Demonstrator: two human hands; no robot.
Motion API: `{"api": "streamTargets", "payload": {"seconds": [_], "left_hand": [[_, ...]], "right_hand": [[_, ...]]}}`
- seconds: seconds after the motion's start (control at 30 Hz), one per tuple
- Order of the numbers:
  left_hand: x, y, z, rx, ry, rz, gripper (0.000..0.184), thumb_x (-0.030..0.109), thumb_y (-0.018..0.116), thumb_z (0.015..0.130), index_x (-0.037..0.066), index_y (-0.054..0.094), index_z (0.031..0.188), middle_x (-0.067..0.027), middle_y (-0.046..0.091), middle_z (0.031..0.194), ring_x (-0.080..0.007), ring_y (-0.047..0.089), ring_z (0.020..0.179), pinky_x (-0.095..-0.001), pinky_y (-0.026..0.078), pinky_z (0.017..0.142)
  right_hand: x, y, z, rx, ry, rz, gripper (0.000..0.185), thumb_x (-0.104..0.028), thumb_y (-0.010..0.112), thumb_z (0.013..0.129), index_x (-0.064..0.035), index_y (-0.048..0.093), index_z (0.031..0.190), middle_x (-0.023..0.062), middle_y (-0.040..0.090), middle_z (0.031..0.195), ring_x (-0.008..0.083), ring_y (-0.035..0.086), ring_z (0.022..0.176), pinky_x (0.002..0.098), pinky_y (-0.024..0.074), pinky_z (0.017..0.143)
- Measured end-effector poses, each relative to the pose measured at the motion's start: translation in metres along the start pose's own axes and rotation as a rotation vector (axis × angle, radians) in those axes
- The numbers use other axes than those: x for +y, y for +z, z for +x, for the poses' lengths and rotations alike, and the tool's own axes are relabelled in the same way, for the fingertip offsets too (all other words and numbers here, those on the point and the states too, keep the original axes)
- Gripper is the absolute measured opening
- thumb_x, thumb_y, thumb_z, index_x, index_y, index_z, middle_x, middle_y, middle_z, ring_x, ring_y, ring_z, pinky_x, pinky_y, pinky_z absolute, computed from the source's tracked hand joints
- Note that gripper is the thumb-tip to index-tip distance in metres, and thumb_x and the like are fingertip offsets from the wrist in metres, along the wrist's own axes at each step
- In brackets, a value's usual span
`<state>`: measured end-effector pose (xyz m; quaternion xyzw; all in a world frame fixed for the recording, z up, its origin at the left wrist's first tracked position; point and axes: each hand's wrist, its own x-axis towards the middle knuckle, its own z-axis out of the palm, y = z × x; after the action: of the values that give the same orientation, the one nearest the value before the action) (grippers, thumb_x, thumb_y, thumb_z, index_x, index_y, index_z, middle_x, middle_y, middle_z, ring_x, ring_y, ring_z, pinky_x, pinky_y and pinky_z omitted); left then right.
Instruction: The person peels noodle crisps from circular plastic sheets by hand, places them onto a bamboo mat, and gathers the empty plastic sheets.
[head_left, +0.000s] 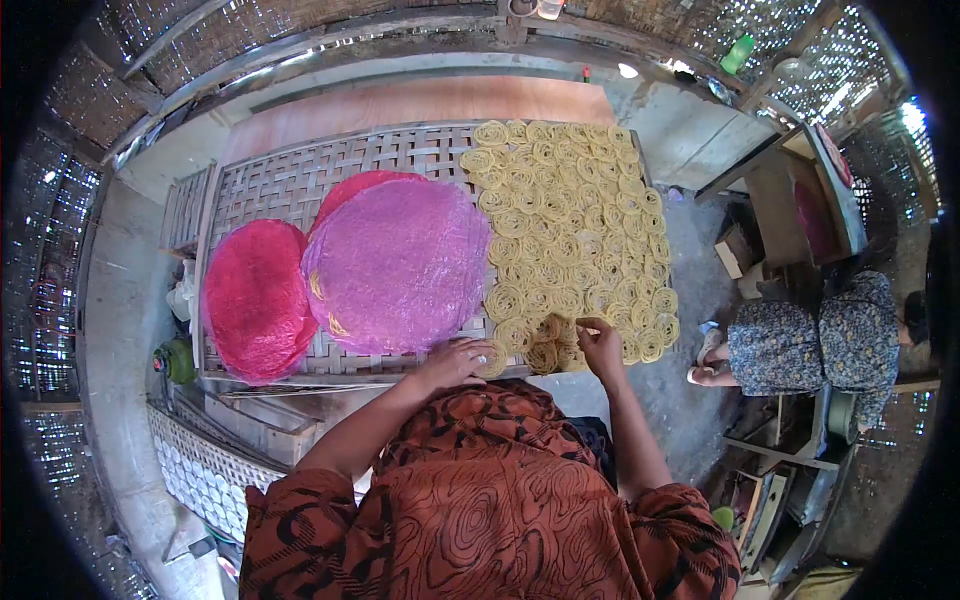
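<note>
My left hand [458, 363] is at the near edge of the woven rack [400, 158], fingers closed on the edge of a round yellow noodle coil [492, 359]; the thumb is hidden. Farther right, my right hand [602, 346] bends into a pinch over the front row of coils. What its fingertips hold, if anything, is too small to make out. Between the hands lie coils in shadow [541, 357]. Many thin yellow noodle coils [570, 215] cover the rack's right part in close rows, some overlapping.
Left of the coils lie a large round purple mesh sheet [395, 265] and a red one [257, 300]; another red sheet shows behind. A wooden board [420, 103] lies beyond the rack. At right, a person in a patterned dress [775, 348] is near wooden shelving [780, 205].
</note>
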<state>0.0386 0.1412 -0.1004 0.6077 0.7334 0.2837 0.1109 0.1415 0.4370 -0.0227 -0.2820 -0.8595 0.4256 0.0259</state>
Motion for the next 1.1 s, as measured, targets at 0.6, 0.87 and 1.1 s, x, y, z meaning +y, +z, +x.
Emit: {"api": "streamTargets", "payload": {"seconds": [0.6,0.87,1.1], "left_hand": [[0.021,-0.057,0.002,0.069,-0.516,0.019,0.047,0.027,0.072,0.073,0.007,0.056,0.113,-0.0109,0.049,0.125,-0.0308,0.044,0.117,-0.0413,0.034,0.100],[0.012,-0.004,-0.004,-0.008,-0.201,0.086,0.023,0.025,0.058,0.085,0.008,0.061,0.100,-0.0067,0.059,0.106,-0.0250,0.054,0.103,-0.0380,0.042,0.091],[0.054,-0.069,0.009,0.265,-0.504,-0.296,0.017,0.017,0.060,0.084,0.003,0.059,0.094,-0.0134,0.063,0.096,-0.0297,0.062,0.090,-0.0394,0.049,0.079]], "right_hand": [[-0.022,0.054,0.031,-0.269,-0.610,-0.246,0.018,-0.012,0.060,0.078,-0.0043,0.066,0.093,0.0148,0.060,0.089,0.0332,0.057,0.084,0.0404,0.0469,0.076],[-0.047,0.072,0.037,-0.331,-0.909,-0.639,0.022,-0.014,0.058,0.075,-0.0065,0.062,0.095,0.0115,0.058,0.099,0.0294,0.053,0.088,0.0383,0.0430,0.079],[-0.064,0.046,0.030,-0.465,-0.688,-0.204,0.022,-0.005,0.059,0.077,-0.0014,0.059,0.098,0.0141,0.060,0.081,0.0283,0.058,0.081,0.0398,0.0463,0.074]]}}
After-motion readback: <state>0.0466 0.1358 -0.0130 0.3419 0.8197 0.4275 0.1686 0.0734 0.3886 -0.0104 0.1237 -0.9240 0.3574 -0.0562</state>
